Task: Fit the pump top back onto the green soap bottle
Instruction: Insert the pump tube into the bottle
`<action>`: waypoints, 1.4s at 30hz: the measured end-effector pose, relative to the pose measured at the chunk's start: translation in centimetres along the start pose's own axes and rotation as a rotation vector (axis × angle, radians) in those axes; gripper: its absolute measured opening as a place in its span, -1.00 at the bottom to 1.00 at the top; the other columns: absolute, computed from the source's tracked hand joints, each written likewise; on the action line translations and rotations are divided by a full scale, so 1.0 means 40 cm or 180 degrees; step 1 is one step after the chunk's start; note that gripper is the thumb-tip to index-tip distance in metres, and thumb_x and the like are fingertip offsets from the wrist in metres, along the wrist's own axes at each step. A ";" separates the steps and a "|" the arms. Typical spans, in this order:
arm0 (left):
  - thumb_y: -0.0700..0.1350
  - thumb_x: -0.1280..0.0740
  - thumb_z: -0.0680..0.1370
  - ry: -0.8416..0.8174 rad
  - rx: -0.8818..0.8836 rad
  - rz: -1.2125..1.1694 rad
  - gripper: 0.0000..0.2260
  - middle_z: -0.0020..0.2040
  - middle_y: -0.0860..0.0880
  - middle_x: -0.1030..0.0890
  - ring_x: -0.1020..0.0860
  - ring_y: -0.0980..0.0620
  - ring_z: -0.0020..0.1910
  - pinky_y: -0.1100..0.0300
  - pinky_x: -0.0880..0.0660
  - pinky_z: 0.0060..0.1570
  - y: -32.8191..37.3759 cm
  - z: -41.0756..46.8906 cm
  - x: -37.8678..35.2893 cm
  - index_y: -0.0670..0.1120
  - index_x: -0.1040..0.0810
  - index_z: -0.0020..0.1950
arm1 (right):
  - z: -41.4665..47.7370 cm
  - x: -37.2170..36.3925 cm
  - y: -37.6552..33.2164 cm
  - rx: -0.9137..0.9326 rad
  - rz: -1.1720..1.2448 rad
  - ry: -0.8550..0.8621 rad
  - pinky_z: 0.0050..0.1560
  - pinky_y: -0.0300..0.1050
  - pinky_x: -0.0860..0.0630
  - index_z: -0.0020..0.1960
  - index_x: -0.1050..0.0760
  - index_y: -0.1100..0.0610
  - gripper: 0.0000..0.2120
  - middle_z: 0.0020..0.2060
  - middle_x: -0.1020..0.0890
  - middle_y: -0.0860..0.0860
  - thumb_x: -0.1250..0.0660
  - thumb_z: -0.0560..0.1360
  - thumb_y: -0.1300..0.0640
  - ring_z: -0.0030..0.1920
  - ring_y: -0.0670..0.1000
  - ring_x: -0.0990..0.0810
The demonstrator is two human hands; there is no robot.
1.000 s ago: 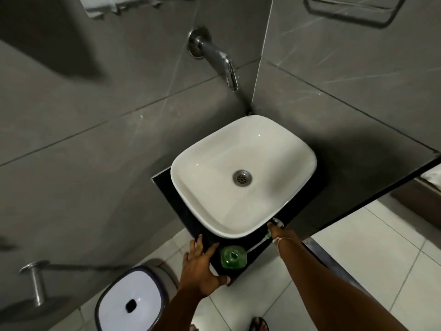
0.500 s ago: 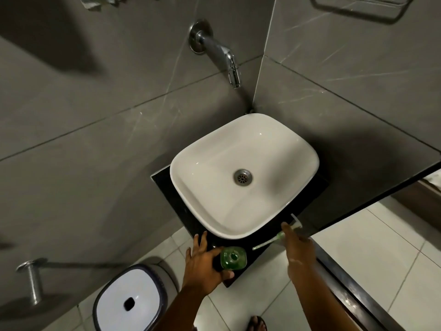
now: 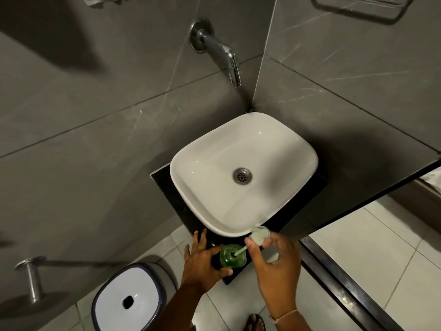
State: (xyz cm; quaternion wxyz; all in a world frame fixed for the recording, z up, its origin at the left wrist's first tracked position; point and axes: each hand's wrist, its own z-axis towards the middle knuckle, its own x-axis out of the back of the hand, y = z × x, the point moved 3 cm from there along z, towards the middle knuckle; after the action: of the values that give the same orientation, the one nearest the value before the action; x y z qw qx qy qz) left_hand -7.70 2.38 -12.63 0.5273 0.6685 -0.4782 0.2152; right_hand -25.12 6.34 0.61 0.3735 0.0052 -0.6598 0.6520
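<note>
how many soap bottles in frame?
1. The green soap bottle stands on the black counter in front of the sink, steadied by the left hand. Others could be hidden behind the sink or out of frame.

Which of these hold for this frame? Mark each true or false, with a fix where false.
1. The left hand steadies the green soap bottle on the black counter. True.
2. The pump top is fully seated on the bottle. False: the right hand holds it tilted, only its tube tip at the bottle's mouth.
3. Water runs from the tap. False: no stream shows.
4. The sink holds no objects. True.
5. A white-lidded bin stands on the floor. True.
</note>
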 end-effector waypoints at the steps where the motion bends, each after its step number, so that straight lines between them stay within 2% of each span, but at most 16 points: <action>1: 0.31 -0.42 0.28 -0.0009 0.0006 0.0003 -0.36 0.61 -0.03 0.07 0.20 -0.11 0.56 -0.24 0.08 0.50 0.001 0.000 0.000 0.32 -0.38 0.34 | -0.006 -0.014 0.014 0.0102 -0.0038 -0.0001 -0.08 0.14 -0.49 -0.24 -0.41 -0.10 -0.67 -0.18 -0.53 -0.23 -0.40 0.31 -0.32 -0.08 -0.02 -0.50; 6: 0.29 -0.44 0.30 -0.0036 0.0016 -0.0016 -0.38 0.61 -0.03 0.09 0.22 -0.10 0.56 -0.22 0.12 0.50 0.001 0.000 0.002 0.30 -0.39 0.34 | -0.034 -0.080 0.083 0.0509 -0.0334 -0.0159 -0.04 0.04 -0.45 -0.16 -0.44 -0.12 -0.68 -0.23 -0.49 -0.25 -0.32 0.37 -0.36 -0.07 -0.06 -0.46; 10: 0.28 -0.44 0.32 -0.0023 -0.0038 -0.0024 -0.38 0.61 -0.03 0.10 0.24 -0.10 0.56 -0.23 0.14 0.50 -0.003 0.000 -0.004 0.25 -0.41 0.36 | -0.065 -0.127 0.148 0.0485 -0.0753 -0.0438 0.03 0.06 -0.44 -0.03 -0.57 -0.05 -0.58 -0.11 -0.58 -0.13 -0.29 0.37 -0.37 0.00 0.02 -0.50; 13: 0.28 -0.43 0.33 0.0001 -0.0056 -0.0006 -0.39 0.61 -0.03 0.10 0.24 -0.10 0.56 -0.23 0.15 0.50 -0.005 0.001 -0.006 0.24 -0.42 0.35 | -0.073 -0.139 0.164 0.0414 -0.0851 -0.0484 0.01 0.06 -0.44 -0.03 -0.56 -0.08 -0.60 -0.09 -0.58 -0.10 -0.31 0.34 -0.36 0.00 0.05 -0.50; 16: 0.27 -0.42 0.34 0.0012 -0.0090 0.0068 -0.42 0.61 -0.03 0.10 0.24 -0.10 0.56 -0.24 0.13 0.51 -0.006 0.002 -0.006 0.25 -0.42 0.34 | -0.067 -0.140 0.167 0.0230 -0.0993 -0.0573 0.06 0.06 -0.42 -0.02 -0.53 -0.13 -0.56 -0.05 -0.56 -0.13 -0.31 0.28 -0.41 0.05 0.01 -0.46; 18: 0.26 -0.41 0.34 0.0047 -0.0103 0.0082 -0.43 0.61 -0.03 0.10 0.23 -0.11 0.56 -0.26 0.10 0.51 -0.006 0.001 -0.006 0.26 -0.41 0.34 | -0.069 -0.137 0.167 0.0251 -0.1015 -0.0645 0.11 -0.01 -0.37 0.08 -0.52 -0.15 -0.46 0.01 -0.53 -0.18 -0.28 0.27 -0.47 0.10 -0.06 -0.42; 20: 0.26 -0.41 0.34 0.0058 -0.0100 0.0062 -0.42 0.61 -0.04 0.10 0.24 -0.11 0.56 -0.26 0.11 0.50 -0.005 0.000 -0.006 0.26 -0.41 0.35 | -0.069 -0.137 0.161 0.0359 -0.0894 -0.0678 0.11 -0.08 -0.35 0.17 -0.52 -0.18 -0.46 0.01 -0.50 -0.22 -0.29 0.30 -0.44 0.09 -0.11 -0.38; 24: 0.29 -0.42 0.34 0.0031 -0.0059 0.0101 -0.40 0.61 -0.03 0.10 0.25 -0.09 0.56 -0.22 0.15 0.50 -0.007 0.003 -0.009 0.23 -0.41 0.36 | -0.057 -0.143 0.161 0.0230 -0.0506 -0.0557 0.02 0.14 -0.48 -0.05 -0.62 -0.09 -0.70 -0.08 -0.54 -0.19 -0.47 0.29 -0.20 0.02 0.00 -0.46; 28: 0.28 -0.42 0.35 0.0066 -0.0065 0.0129 -0.41 0.61 -0.01 0.09 0.24 -0.09 0.56 -0.23 0.14 0.51 -0.009 0.005 -0.016 0.23 -0.41 0.36 | -0.064 -0.154 0.156 0.0134 -0.0445 -0.0369 -0.05 0.08 -0.45 -0.25 -0.46 -0.02 -0.57 -0.24 -0.48 -0.16 -0.43 0.22 -0.36 -0.08 0.00 -0.43; 30: 0.27 -0.41 0.36 0.0101 -0.0056 0.0154 -0.42 0.61 0.01 0.09 0.25 -0.08 0.56 -0.24 0.12 0.51 -0.010 0.004 -0.020 0.25 -0.41 0.36 | -0.065 -0.162 0.144 -0.0015 -0.0442 -0.0336 -0.06 0.06 -0.43 -0.26 -0.36 -0.04 -0.52 -0.27 -0.43 -0.19 -0.39 0.20 -0.41 -0.10 -0.02 -0.40; 32: 0.24 -0.41 0.37 0.0128 -0.0056 0.0156 -0.43 0.61 0.01 0.10 0.25 -0.07 0.56 -0.24 0.12 0.51 -0.013 0.003 -0.021 0.26 -0.39 0.36 | -0.066 -0.169 0.141 -0.0142 -0.0511 -0.0383 -0.03 0.04 -0.39 -0.21 -0.33 -0.09 -0.49 -0.23 -0.43 -0.19 -0.35 0.16 -0.47 -0.07 -0.04 -0.38; 36: 0.24 -0.38 0.38 0.0147 -0.0108 0.0164 -0.44 0.61 -0.01 0.07 0.24 -0.09 0.56 -0.26 0.11 0.51 -0.013 0.006 -0.021 0.28 -0.38 0.36 | -0.078 -0.160 0.160 0.0058 -0.0560 -0.0540 0.12 -0.03 -0.27 0.07 -0.50 -0.18 -0.47 -0.01 -0.47 -0.22 -0.34 0.21 -0.44 0.10 -0.05 -0.39; 39: 0.29 -0.38 0.37 0.0095 -0.0087 0.0195 -0.42 0.61 -0.01 0.08 0.24 -0.10 0.56 -0.23 0.15 0.50 -0.015 0.008 -0.025 0.24 -0.39 0.37 | -0.072 -0.157 0.159 0.0007 -0.0546 -0.0434 0.11 0.02 -0.30 -0.09 -0.56 -0.06 -0.52 -0.04 -0.53 -0.15 -0.38 0.21 -0.40 0.09 0.05 -0.45; 42: 0.25 -0.40 0.37 0.0110 -0.0076 0.0191 -0.45 0.61 0.00 0.07 0.23 -0.09 0.56 -0.25 0.12 0.51 -0.016 0.008 -0.026 0.21 -0.43 0.33 | -0.061 -0.172 0.137 -0.0227 -0.0721 -0.0328 0.09 0.15 -0.37 -0.18 -0.42 0.00 -0.42 -0.11 -0.55 -0.04 -0.33 0.13 -0.48 0.05 0.08 -0.45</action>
State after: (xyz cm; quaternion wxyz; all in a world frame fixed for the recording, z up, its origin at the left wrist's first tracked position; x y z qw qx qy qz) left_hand -7.69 2.52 -13.88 0.5367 0.6437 -0.4914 0.2367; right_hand -21.67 5.97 -7.86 0.4103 0.0999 -0.6961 0.5807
